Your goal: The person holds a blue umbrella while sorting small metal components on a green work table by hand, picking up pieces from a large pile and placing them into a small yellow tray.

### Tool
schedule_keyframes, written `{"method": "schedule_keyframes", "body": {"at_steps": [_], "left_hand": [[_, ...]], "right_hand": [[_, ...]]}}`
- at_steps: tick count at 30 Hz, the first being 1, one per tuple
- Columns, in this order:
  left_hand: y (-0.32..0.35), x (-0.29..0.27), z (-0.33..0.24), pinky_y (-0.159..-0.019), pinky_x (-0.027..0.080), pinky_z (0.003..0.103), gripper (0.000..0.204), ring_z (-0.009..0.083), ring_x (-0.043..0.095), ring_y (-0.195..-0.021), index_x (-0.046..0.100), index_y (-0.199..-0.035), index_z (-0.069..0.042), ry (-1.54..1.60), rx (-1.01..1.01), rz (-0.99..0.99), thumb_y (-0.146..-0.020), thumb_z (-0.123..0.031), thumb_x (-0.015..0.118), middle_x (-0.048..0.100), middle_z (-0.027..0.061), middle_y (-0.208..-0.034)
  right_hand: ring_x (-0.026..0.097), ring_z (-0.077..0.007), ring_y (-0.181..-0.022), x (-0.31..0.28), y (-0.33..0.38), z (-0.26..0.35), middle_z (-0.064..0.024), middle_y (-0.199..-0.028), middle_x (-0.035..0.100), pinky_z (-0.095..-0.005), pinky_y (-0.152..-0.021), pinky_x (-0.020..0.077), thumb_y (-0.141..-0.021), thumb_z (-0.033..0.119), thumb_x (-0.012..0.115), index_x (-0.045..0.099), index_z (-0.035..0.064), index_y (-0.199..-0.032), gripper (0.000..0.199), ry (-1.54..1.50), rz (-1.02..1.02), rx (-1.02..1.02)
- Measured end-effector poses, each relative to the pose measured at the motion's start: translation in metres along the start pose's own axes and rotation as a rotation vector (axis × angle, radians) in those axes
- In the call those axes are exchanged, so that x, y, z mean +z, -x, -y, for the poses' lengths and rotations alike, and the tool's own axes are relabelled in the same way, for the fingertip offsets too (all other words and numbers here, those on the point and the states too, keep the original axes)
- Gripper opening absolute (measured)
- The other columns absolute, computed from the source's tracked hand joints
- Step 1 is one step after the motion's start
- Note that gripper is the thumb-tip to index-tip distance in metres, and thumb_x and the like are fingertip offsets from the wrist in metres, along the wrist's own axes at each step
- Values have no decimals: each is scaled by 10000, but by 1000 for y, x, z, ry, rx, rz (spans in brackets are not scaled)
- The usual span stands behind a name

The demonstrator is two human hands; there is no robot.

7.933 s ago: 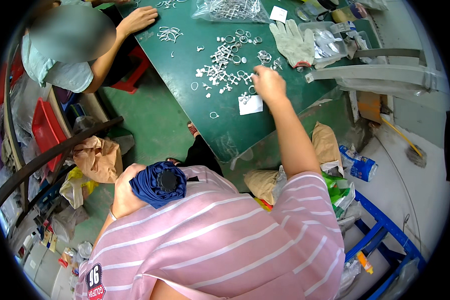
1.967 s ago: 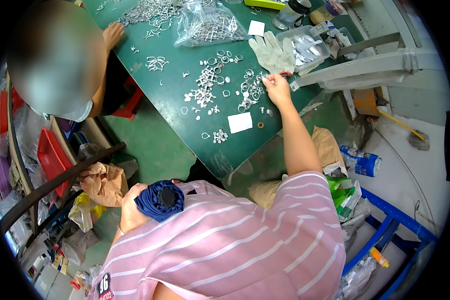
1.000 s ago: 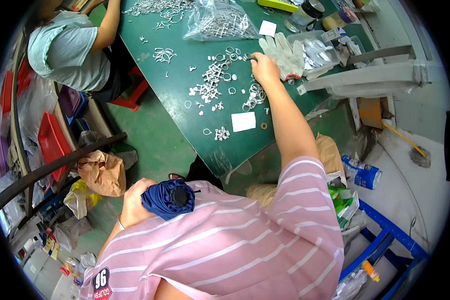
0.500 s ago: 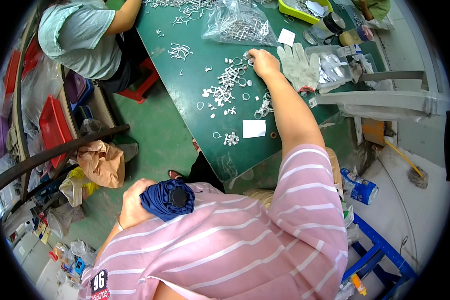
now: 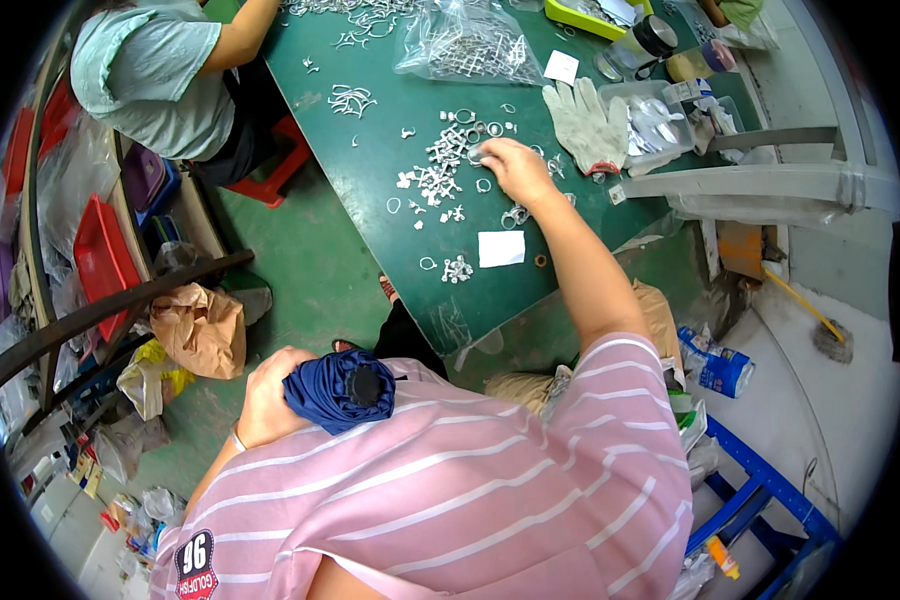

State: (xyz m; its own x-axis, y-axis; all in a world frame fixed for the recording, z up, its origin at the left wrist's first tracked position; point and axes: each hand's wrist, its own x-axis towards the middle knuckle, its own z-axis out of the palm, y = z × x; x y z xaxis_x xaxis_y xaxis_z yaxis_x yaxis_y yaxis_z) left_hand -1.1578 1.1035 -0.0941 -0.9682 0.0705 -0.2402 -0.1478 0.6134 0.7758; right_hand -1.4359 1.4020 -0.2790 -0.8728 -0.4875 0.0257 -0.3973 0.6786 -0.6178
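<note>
A dark navy folded umbrella with a black round end is gripped in my left hand, close against my striped shirt. My right hand reaches over the green table, its fingertips drawn together at the right side of a loose pile of small silvery metal pieces. Whatever lies between those fingertips is too small to make out. Several metal rings lie around the hand, some partly covered by it. Nearer me sit a white paper slip and a small cluster of metal pieces.
A clear bag of metal parts lies at the far side. To the right are a work glove, a plastic tub and a jar. Another person sits at the left. Racks with a red tray stand further left.
My right hand has moved nearer me, from the far end of the metal pile to its right side. My left hand still holds the umbrella.
</note>
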Motion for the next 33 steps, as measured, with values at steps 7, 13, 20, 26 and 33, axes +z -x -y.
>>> {"method": "schedule_keyframes", "body": {"at_steps": [7,13,20,26,33], "left_hand": [[-1,2,-1,-613,473,338,360,294,591,-688,574,-852,-61,-5,34,5,-547,-64,765,581,109,-765],[2,0,1,-606,469,338,366,296,588,-682,575,-852,-63,-20,27,1,-543,-75,771,572,110,-750],[6,-1,3,-613,469,345,360,302,585,-683,574,-850,-65,-18,12,-22,-546,-77,768,568,110,-742],[8,0,6,-616,470,348,357,306,587,-692,575,-846,-63,3,21,-40,-544,-77,765,575,113,-752],[6,-2,4,-615,470,353,353,309,587,-695,576,-844,-67,-14,-5,-32,-544,-79,762,575,112,-751]], "right_hand": [[585,-306,-913,-3,-3,9,-93,-964,625,-399,-753,472,-820,222,600,609,109,-976,193,154,201,92],[590,-323,-872,7,-16,12,-101,-922,627,-427,-725,473,-817,204,595,594,106,-936,154,68,-77,182],[593,-337,-846,16,-26,16,-117,-894,631,-439,-709,476,-818,198,580,594,99,-911,137,206,0,263],[594,-335,-804,18,-13,13,-102,-889,615,-434,-675,474,-822,234,583,533,84,-846,160,279,-40,150],[591,-342,-841,-16,-24,-28,-136,-894,608,-459,-689,468,-838,259,570,518,69,-881,201,328,-357,441]]}}
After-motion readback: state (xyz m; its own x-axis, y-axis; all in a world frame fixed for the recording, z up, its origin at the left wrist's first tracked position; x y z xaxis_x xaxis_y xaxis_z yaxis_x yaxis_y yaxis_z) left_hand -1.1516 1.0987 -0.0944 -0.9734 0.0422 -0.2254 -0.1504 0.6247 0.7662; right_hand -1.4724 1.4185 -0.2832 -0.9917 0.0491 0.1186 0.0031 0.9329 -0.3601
